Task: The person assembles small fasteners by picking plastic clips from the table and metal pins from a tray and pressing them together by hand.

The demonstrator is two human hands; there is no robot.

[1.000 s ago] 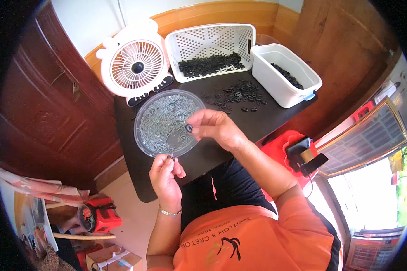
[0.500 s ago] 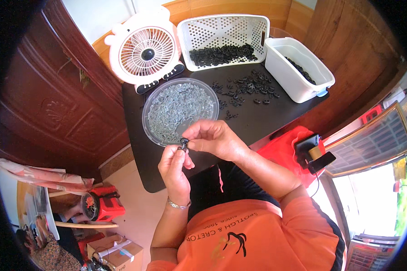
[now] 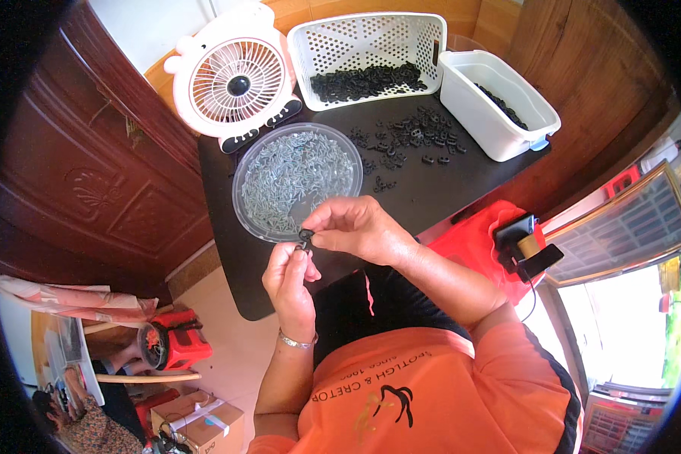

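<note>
In front of me my left hand [image 3: 289, 284] is closed in a pinch, thumb upward. My right hand [image 3: 362, 231] pinches from the other side, and the two sets of fingertips nearly meet. Between them is a small black plastic part [image 3: 306, 235], gripped from both sides; whether it is one piece or two is too small to tell. Just beyond my hands stands a round clear tub [image 3: 242, 216] with many silvery screws [image 3: 291, 170] in it. Loose black plastic parts [image 3: 420, 132] lie scattered on the dark table [image 3: 431, 197], right of the tub.
A white fan [image 3: 238, 85] stands at the back left. Behind the table's middle, a white perforated basket [image 3: 367, 38] holds black parts; a white bin [image 3: 503, 144] at the right holds more. A red stool [image 3: 480, 242] carries dark devices. Another person [image 3: 91, 424] is at the lower left.
The view has shifted slightly, so the table items sit a little higher and further left. Both hands still grip the small black part, with the fingertips barely moved.
</note>
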